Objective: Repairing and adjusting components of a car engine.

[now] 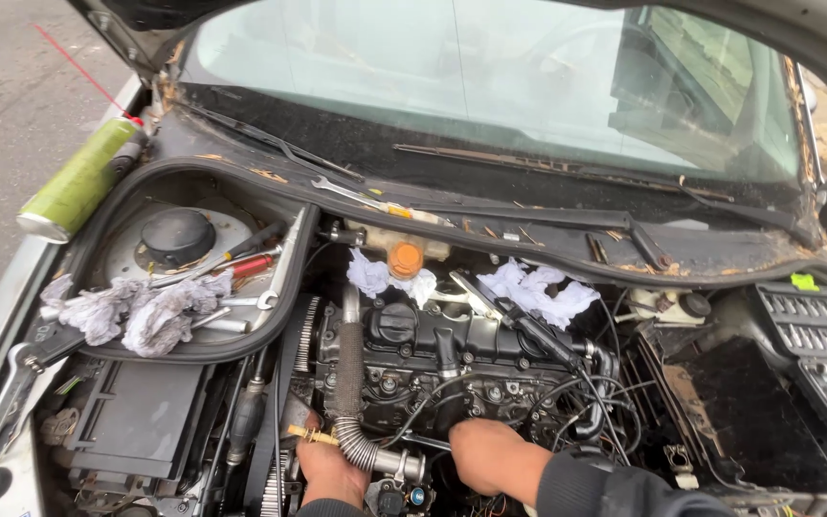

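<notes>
I look down into an open car engine bay. My left hand [330,471] is low at the front of the black engine [452,359], closed around the lower end of a ribbed metal flex pipe [349,383] near its metal fitting. A small brass-coloured part [310,436] sticks out beside its fingers. My right hand [490,452], in a dark sleeve, reaches into the wiring and hoses at the front of the engine; its fingertips are hidden, so what they touch is unclear.
Grey rags [136,311], wrenches and screwdrivers [241,268] lie on the left strut tower. A green spray can [78,180] rests on the cowl's left edge. White rags [538,290] plug openings behind the engine. A socket set case [820,335] lies open at right.
</notes>
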